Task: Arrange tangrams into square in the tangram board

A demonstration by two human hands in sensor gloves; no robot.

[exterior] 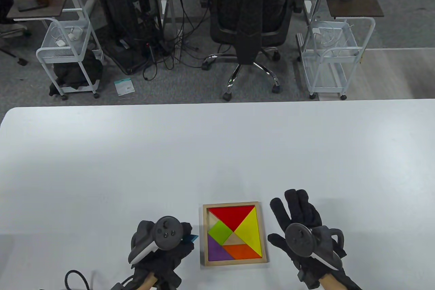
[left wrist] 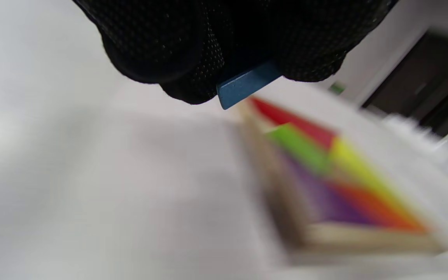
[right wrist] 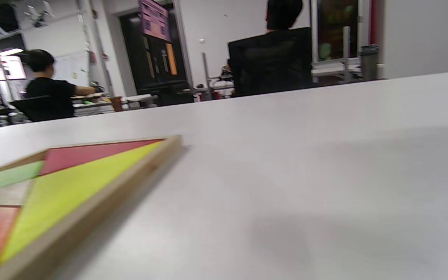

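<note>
A wooden tangram board [exterior: 204, 235] lies near the table's front edge, between my hands. It holds a red triangle [exterior: 232, 215], a yellow triangle [exterior: 249, 234], a green square [exterior: 219, 231], a purple triangle [exterior: 215, 252] and an orange piece [exterior: 243, 252]. Bare wood shows at its upper left corner and centre. My left hand [exterior: 159, 245] sits left of the board and pinches a blue piece [left wrist: 247, 83] in curled fingers. My right hand [exterior: 299, 228] lies right of the board with straight spread fingers, holding nothing. In the right wrist view I see the board's edge [right wrist: 91, 210] but no fingers.
The white table [exterior: 217, 154] stretches far beyond the board. A black cable [exterior: 76, 279] lies at the front left edge. An office chair [exterior: 251, 14] and two white wire carts [exterior: 68, 52] stand on the floor past the far edge.
</note>
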